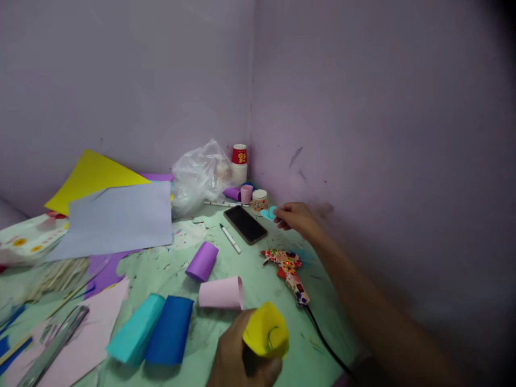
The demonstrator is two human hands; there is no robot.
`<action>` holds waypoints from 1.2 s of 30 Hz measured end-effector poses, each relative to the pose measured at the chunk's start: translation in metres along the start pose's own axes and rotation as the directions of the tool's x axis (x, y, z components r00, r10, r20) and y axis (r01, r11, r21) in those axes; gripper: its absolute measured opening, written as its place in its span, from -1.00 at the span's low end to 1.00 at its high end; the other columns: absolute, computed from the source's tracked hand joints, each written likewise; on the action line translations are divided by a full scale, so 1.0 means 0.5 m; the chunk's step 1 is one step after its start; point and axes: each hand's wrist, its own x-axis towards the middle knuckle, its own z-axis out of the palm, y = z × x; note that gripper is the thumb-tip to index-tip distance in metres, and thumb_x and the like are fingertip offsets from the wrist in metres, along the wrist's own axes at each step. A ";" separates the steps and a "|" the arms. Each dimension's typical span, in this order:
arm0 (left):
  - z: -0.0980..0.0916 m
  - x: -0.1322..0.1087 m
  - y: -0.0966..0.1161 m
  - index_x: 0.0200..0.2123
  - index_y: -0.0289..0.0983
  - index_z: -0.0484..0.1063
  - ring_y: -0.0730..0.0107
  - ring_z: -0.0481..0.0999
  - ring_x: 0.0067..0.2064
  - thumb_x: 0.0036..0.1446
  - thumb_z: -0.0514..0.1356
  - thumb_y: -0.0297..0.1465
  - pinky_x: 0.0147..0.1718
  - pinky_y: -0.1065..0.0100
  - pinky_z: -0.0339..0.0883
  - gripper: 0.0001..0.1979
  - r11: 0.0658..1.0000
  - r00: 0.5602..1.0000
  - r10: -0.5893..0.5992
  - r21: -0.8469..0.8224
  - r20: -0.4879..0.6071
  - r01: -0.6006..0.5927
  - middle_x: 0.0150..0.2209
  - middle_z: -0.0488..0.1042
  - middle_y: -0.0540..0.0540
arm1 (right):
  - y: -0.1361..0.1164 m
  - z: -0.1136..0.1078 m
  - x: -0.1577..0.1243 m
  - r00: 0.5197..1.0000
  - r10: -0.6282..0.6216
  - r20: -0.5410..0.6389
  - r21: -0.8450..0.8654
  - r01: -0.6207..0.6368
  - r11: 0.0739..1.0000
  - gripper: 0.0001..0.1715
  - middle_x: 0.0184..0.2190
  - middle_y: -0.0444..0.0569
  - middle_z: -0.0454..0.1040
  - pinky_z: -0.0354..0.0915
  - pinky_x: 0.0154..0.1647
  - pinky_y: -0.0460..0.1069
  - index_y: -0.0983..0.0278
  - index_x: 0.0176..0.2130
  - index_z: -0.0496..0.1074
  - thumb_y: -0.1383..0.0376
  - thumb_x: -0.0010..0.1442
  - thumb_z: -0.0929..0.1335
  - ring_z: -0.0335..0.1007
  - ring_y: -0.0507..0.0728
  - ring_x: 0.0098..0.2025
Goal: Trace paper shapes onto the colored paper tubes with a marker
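My left hand (pixel 237 355) is low in front, fingers wrapped round a yellow paper cone (pixel 266 329) held with its open mouth up. My right hand (pixel 296 217) reaches far across the green table (pixel 250 258) towards the corner, pinching a small turquoise paper piece (pixel 269 213). That piece is beside a small patterned cup (pixel 259 201) and a black phone (pixel 245 223). A patterned glue gun (pixel 288 269) lies under my right forearm, its black cord (pixel 322 338) running towards me.
Paper rolls lie on the table: purple (pixel 202 261), pink (pixel 221 293), blue (pixel 170 329), turquoise (pixel 135 329). A white pen (pixel 230 238), grey (pixel 116 219) and yellow (pixel 92 177) sheets, a plastic bag (pixel 199 174) and stacked paper cups (pixel 239 163) sit near the walls. Scissors (pixel 52 344) lie at the left.
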 end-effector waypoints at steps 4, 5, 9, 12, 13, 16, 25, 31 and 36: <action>-0.038 -0.069 0.015 -0.19 -0.32 0.50 0.03 0.54 -0.23 -0.21 0.38 -0.11 -0.20 0.14 0.40 -0.47 0.973 0.985 -0.129 -0.205 -0.113 0.104 -0.25 0.59 -0.26 | 0.035 -0.010 -0.194 0.980 -0.197 -0.001 0.346 0.185 0.920 -0.71 -0.61 -0.16 0.41 0.23 -0.56 -0.13 0.28 -0.49 0.35 0.16 0.17 0.33 0.28 -0.05 -0.62; -0.053 -0.087 0.015 -0.16 -0.33 0.50 0.05 0.55 -0.25 -0.22 0.39 -0.13 -0.23 0.17 0.40 -0.45 0.964 0.978 -0.148 -0.241 -0.144 0.111 -0.26 0.59 -0.24 | 0.049 0.005 -0.243 0.964 -0.263 0.049 0.459 0.212 0.863 -0.67 -0.66 -0.18 0.37 0.21 -0.58 -0.12 0.27 -0.52 0.34 0.11 0.13 0.36 0.25 -0.04 -0.64; -0.120 -0.140 -0.002 -0.22 -0.38 0.52 0.15 0.52 -0.35 -0.14 0.37 -0.13 -0.43 0.30 0.35 -0.51 0.968 0.955 -0.142 -0.236 -0.260 0.079 -0.37 0.57 -0.20 | 0.076 0.119 -0.390 0.871 -0.406 0.278 0.513 0.222 0.829 -0.68 -0.43 -0.04 0.48 0.33 -0.34 -0.03 0.27 -0.54 0.38 0.11 0.04 0.43 0.42 0.08 -0.38; -0.157 -0.157 -0.015 -0.25 -0.38 0.51 0.26 0.47 -0.41 -0.04 0.32 -0.15 -0.50 0.35 0.30 -0.59 0.981 0.959 -0.096 -0.187 -0.266 0.046 -0.37 0.55 -0.18 | 0.068 0.214 -0.427 0.833 -0.462 0.305 0.511 0.266 0.817 -0.69 -0.16 0.08 0.45 0.33 -0.17 0.03 0.29 -0.54 0.39 0.13 0.07 0.40 0.42 0.16 -0.14; -0.165 -0.159 -0.017 -0.25 -0.37 0.50 0.29 0.46 -0.41 -0.02 0.30 -0.15 -0.47 0.35 0.31 -0.60 0.983 0.963 -0.085 -0.181 -0.256 0.039 -0.38 0.54 -0.16 | 0.065 0.238 -0.427 0.824 -0.478 0.303 0.516 0.280 0.810 -0.70 -0.14 0.08 0.43 0.33 -0.14 0.03 0.29 -0.54 0.38 0.15 0.07 0.40 0.41 0.18 -0.09; -0.174 -0.161 -0.019 -0.26 -0.37 0.50 0.34 0.42 -0.43 0.00 0.28 -0.12 -0.46 0.36 0.32 -0.59 0.985 0.963 -0.057 -0.171 -0.262 0.012 -0.44 0.51 -0.11 | 0.062 0.283 -0.415 0.813 -0.515 0.271 0.506 0.335 0.795 -0.75 -0.14 0.07 0.41 0.34 -0.15 0.02 0.28 -0.52 0.38 0.18 0.09 0.38 0.39 0.17 -0.07; -0.167 -0.160 -0.042 -0.29 -0.36 0.46 0.41 0.38 -0.56 0.05 0.14 0.04 -0.59 0.38 0.31 -0.48 0.994 0.949 -0.068 -0.101 -0.306 0.039 -0.52 0.42 -0.04 | 0.087 0.314 -0.414 0.821 -0.545 0.171 0.434 0.434 0.789 -0.82 -0.14 0.10 0.41 0.36 -0.32 -0.04 0.29 -0.51 0.40 0.28 0.09 0.37 0.43 0.15 -0.14; -0.161 -0.166 -0.030 -0.06 -0.35 0.39 0.40 0.41 -0.48 0.00 0.26 -0.06 -0.58 0.43 0.31 -0.44 0.997 0.963 -0.006 -0.074 -0.268 -0.015 -0.42 0.46 -0.07 | 0.088 0.318 -0.417 0.819 -0.561 0.118 0.440 0.463 0.769 -0.83 -0.17 0.10 0.43 0.36 -0.37 -0.07 0.29 -0.51 0.40 0.31 0.08 0.38 0.45 0.13 -0.18; -0.162 -0.165 -0.029 -0.07 -0.31 0.40 0.40 0.43 -0.39 0.00 0.30 -0.17 -0.50 0.44 0.34 -0.53 0.997 0.961 -0.027 -0.075 -0.274 0.007 -0.36 0.49 -0.07 | 0.088 0.311 -0.410 0.826 -0.535 0.181 0.474 0.403 0.783 -0.82 -0.22 0.08 0.44 0.36 -0.22 0.01 0.30 -0.53 0.42 0.29 0.06 0.39 0.45 0.14 -0.19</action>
